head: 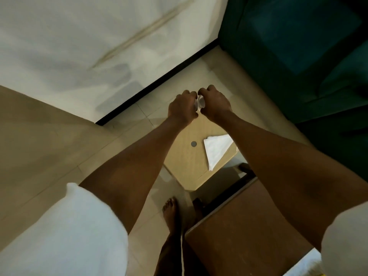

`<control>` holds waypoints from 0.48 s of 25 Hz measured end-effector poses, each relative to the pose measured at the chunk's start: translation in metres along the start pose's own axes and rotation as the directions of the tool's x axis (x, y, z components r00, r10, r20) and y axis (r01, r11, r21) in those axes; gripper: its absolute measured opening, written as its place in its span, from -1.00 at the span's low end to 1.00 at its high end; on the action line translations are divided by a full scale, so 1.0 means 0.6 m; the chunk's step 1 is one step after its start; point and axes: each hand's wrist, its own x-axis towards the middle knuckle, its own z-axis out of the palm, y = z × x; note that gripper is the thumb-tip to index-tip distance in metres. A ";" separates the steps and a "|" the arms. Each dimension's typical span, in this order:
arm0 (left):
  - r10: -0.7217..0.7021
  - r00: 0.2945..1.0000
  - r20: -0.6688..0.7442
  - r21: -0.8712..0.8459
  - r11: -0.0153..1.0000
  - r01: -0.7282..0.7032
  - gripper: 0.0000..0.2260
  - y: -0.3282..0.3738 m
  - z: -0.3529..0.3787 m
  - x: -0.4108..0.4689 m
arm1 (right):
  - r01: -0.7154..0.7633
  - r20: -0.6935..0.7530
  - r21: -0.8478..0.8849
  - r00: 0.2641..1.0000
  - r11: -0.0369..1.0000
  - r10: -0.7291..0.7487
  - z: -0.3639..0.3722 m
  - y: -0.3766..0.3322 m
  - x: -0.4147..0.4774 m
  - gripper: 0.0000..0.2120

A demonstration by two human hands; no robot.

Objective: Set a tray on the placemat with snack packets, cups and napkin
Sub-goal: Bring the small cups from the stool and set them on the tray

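Both arms reach forward over a small light wooden table (186,156). My left hand (182,107) and my right hand (216,104) meet above its far edge, fingers curled around a small clear cup (199,102) held between them; most of the cup is hidden by the fingers. A folded white napkin (216,149) lies on the right part of the table, pointing toward me. No tray, placemat or snack packets are in sight.
A brown wooden surface (245,222) sits at lower right, below the table level. A dark teal sofa (298,46) fills the upper right. A white wall with black skirting (157,80) runs across the left. My bare foot (171,212) stands on beige floor tiles.
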 end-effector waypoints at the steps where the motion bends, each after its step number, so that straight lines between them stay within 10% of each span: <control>1: 0.024 0.999 -0.025 0.013 1.000 -0.024 -0.57 0.015 -0.032 0.001 | -0.006 -0.026 0.013 1.000 1.000 0.007 -0.037 -0.006 -0.006 -0.42; 12: 0.301 0.941 -0.154 0.005 0.953 -0.304 -0.68 0.308 -0.445 -0.162 | -0.228 -0.312 0.206 0.906 0.952 0.284 -0.535 -0.059 -0.278 -0.70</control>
